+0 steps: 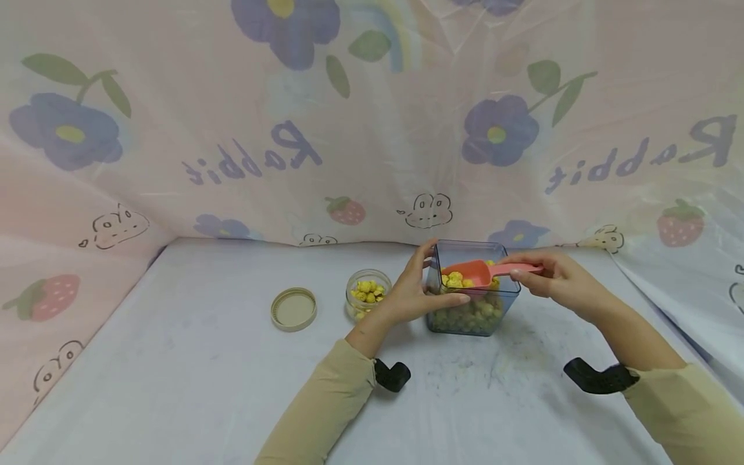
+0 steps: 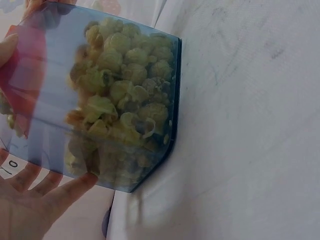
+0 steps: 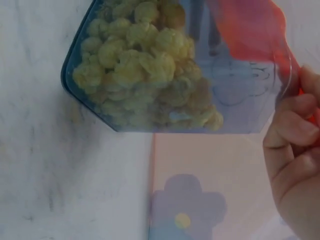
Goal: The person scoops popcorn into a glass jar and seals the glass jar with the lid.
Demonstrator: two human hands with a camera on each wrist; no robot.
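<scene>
A clear bluish square container (image 1: 465, 316), about half full of yellow popcorn (image 2: 120, 85), stands at the right of the table. My left hand (image 1: 409, 290) holds its left side, thumb across the front near the rim and fingers round the far side. My right hand (image 1: 555, 281) pinches the handle of a red scoop (image 1: 476, 271) over the container's right rim. The scoop's bowl lies inside the container, above the heap, with several popcorn pieces in it. Through the clear wall, the right wrist view shows the scoop (image 3: 250, 30) too.
Left of the container, a round glass jar (image 1: 351, 303) with popcorn in it stands partly behind my left forearm. A round gold lid (image 1: 293, 310) lies further left on the white tabletop (image 1: 192, 361). A printed curtain (image 1: 372, 142) hangs along the table's back edge.
</scene>
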